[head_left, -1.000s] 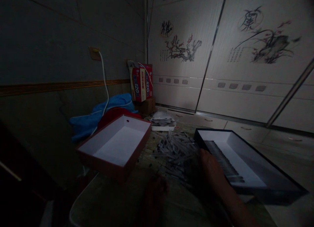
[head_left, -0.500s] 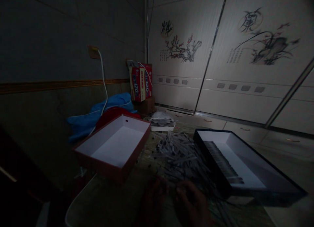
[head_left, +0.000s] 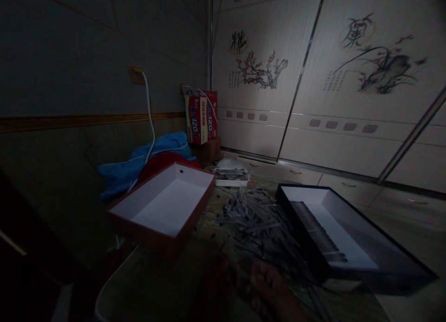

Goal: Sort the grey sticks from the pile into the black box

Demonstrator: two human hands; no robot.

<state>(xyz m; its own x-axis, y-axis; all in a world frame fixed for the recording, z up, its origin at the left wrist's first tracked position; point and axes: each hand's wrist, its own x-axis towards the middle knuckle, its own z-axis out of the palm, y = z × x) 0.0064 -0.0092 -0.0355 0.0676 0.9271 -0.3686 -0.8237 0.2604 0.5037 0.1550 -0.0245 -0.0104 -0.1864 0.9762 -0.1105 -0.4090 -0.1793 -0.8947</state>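
Observation:
At the bottom centre, in dim light, my left hand (head_left: 219,280) and my right hand (head_left: 270,285) are close together, fingers curled in. Something small and greyish shows between them, too dark to name. Just beyond lies a loose pile of thin, translucent, pen-like sticks (head_left: 256,215), some with dark ends. To the right, a dark-sided box (head_left: 355,229) with a white inside has a neat row of similar sticks (head_left: 318,231) along its left side. On the left stands an open red-brown box (head_left: 163,203), white inside, with nothing seen in it.
A white tray (head_left: 232,183) of more sticks and a clear bag stands behind the pile. Blue cloth (head_left: 139,157), a red item (head_left: 162,161) and a red carton (head_left: 201,117) are at the back left. A white cord (head_left: 148,108) hangs from a wall socket (head_left: 136,75).
My right hand has turned and its fingers are curled in more; the hands stay close together. The view has shifted very slightly. The boxes and the pile look the same.

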